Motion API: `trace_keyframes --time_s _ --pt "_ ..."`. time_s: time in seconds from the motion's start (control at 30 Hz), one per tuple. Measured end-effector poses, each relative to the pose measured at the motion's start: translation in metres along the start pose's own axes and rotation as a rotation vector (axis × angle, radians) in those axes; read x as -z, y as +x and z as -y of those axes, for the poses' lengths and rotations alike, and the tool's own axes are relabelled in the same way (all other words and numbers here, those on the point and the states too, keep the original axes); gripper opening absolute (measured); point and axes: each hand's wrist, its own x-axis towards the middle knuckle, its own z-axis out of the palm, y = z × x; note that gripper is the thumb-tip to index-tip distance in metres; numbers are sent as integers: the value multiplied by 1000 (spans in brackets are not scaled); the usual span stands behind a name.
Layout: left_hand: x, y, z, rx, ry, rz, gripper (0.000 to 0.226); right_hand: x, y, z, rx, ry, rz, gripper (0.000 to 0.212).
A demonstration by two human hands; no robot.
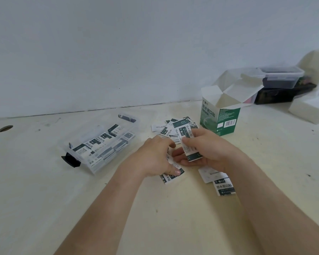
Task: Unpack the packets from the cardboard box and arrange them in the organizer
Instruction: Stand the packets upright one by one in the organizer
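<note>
A green and white cardboard box (pixel 219 118) stands open-topped at the middle right. Loose white-and-dark-green packets (pixel 175 126) lie scattered in front of it, with two more (pixel 223 185) near my right wrist. The clear plastic organizer (pixel 129 126) sits to the left with several packets laid in rows inside. My right hand (pixel 208 150) grips a small stack of packets (pixel 189 142) between thumb and fingers. My left hand (pixel 155 157) is curled palm down, its thumb pressing a packet (pixel 170 176) on the table and its fingertips at the stack.
A black latch (pixel 70 160) juts from the organizer's near end. At the back right stand a clear lidded container (pixel 282 76), a dark box (pixel 278 94) and white foam blocks (pixel 307 109). A round hole (pixel 5 128) is at the table's far left.
</note>
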Motion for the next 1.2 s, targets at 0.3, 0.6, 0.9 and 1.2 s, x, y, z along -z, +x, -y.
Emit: trace_keyframes --time_s 0.3,0.6,0.9,1.2 --pt "3 -9 8 98 -36 -10 61 -5 -3 0 105 -188 -1 12" --pt "6 -15 6 156 49 -44 72 -19 -6 0 207 -399 0 17" --pt "7 -18 11 150 26 -11 66 -15 -2 -3 132 -338 58 18" --pt "15 -22 12 41 -90 59 35 -13 -3 -2 125 -139 90 11"
